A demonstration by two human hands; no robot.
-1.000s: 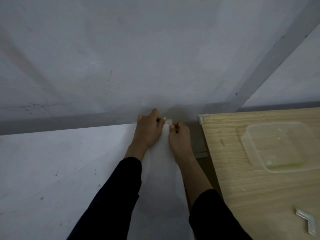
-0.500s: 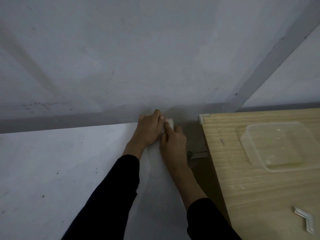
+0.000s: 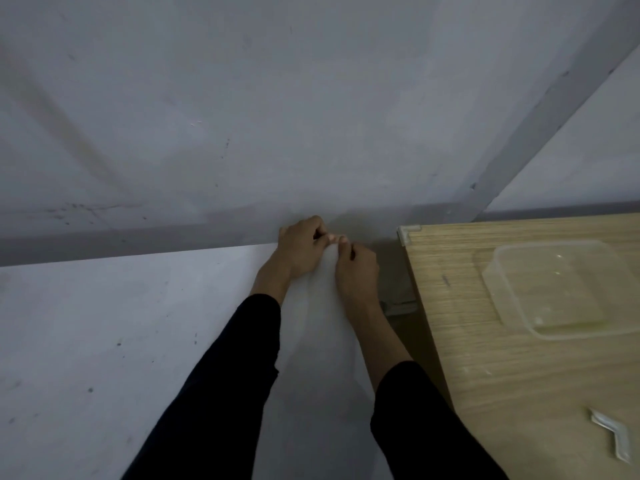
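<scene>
Left hand (image 3: pixel 299 251) and right hand (image 3: pixel 356 271), grips curled, pinch the white counter (image 3: pixel 138 323)'s far corner mid-frame, fitting apparently unfinished; wooden counter (image 3: pixel 502 375)'s guard (image 3: pixel 407 233) already on.

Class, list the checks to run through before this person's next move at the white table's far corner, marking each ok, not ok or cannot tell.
1. Left hand on the far corner of the white table: ok.
2. Right hand on that same corner: ok.
3. Piece pinched between the fingertips: cannot tell, hidden.
4. Spare corner guard lying on the wooden table: ok.
5. Plastic container apart from both hands: ok.
</scene>
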